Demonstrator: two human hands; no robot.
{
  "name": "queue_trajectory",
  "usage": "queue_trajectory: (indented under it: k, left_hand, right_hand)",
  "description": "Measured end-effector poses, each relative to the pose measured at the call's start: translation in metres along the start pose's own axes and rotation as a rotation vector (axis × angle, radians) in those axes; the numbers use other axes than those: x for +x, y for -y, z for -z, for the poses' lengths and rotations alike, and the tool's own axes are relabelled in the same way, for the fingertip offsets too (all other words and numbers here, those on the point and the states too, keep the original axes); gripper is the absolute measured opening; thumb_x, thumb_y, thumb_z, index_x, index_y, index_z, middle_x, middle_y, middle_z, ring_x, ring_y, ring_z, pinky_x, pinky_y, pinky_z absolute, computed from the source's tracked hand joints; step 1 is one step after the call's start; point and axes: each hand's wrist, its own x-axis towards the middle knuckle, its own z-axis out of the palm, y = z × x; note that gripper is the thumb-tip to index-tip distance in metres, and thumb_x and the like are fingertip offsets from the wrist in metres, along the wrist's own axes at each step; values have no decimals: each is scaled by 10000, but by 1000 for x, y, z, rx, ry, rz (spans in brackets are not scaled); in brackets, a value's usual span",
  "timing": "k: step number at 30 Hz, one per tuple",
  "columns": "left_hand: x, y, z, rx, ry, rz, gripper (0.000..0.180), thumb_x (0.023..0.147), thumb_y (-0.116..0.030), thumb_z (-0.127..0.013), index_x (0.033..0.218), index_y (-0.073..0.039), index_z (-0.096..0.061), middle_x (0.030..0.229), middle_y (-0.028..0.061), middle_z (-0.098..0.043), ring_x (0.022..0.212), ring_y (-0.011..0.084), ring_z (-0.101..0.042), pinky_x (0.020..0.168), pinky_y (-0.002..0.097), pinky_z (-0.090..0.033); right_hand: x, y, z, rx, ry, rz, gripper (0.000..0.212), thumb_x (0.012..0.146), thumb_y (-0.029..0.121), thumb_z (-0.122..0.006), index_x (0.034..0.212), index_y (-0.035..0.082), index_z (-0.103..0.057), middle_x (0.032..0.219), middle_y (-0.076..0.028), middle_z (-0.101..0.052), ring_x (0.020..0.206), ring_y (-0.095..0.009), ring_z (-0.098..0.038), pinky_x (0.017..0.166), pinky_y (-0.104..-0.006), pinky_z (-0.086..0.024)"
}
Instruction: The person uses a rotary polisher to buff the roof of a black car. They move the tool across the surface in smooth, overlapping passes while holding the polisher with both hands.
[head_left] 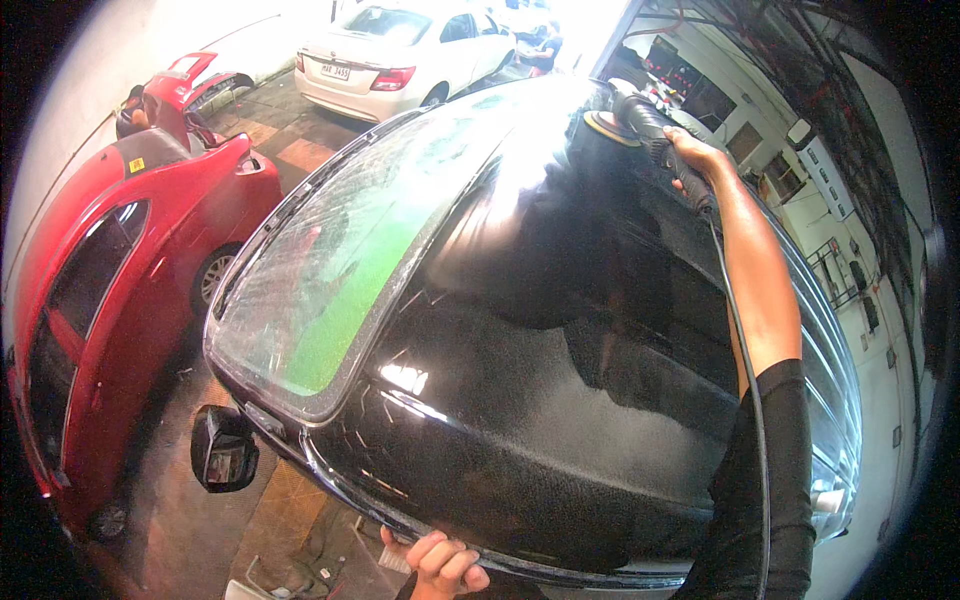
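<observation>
My right hand is closed around the handle of a black electric polisher, arm stretched far across the roof. Its round pad rests on the far side of a glossy black car roof, which carries a dusty-looking haze in places. From the handle a dark cord runs back along my right arm. At the near side, the fingers of my left hand curl over the roof's edge and grip it; part of that hand is cut off by the lower rim.
Left of the roof lies the car's dusty windshield, with a side mirror sticking out below. A red car stands close by, and a white car stands beyond. Clear plastic sheeting covers the rear.
</observation>
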Motion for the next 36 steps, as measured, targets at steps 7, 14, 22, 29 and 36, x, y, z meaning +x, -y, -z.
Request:
queue_trajectory:
  k: [7,14,22,29,36]
  left_hand:
    - [2,-7,-1,59,-58,73,170,925,-367,-494,824,-241,-549,907,-53,-518,1044,182,-515,1208,681,-139]
    - [-2,-5,5,113,26,22,158,926,-356,-501,899,-200,-500,959,25,-487,1020,271,-492,1133,678,-254]
    - [-2,-3,-4,33,-55,31,137,921,-351,-525,859,-230,-545,908,-21,-511,996,228,-510,1050,566,-298]
    - [7,-3,-1,-16,18,-16,133,958,-293,-533,926,-173,-578,960,31,-545,966,268,-547,967,478,-435]
    - [20,-11,10,4,127,-21,132,963,-263,-551,967,-149,-618,1003,53,-582,989,277,-578,883,402,-516]
  right_hand:
    - [-21,-18,12,42,-5,-52,536,1018,613,-354,1452,301,-389,1030,-106,-588,525,-198,-562,438,-414,-508]
    - [-29,2,-10,3,-46,-2,894,938,670,-522,1632,274,-122,1330,-201,-545,576,-209,-576,455,-399,-515]
    - [-4,48,-23,-264,57,143,768,1014,558,-493,1624,185,-213,1520,-171,-468,1071,-311,-630,572,-450,-574]
    - [20,69,-51,-708,-190,293,723,1028,554,-416,1616,163,-262,1623,-176,-349,1419,-366,-455,1135,-500,-419]
    - [-6,91,-69,-727,-172,326,969,892,629,-659,1628,191,-206,1490,-202,-520,1229,-342,-622,835,-458,-615]
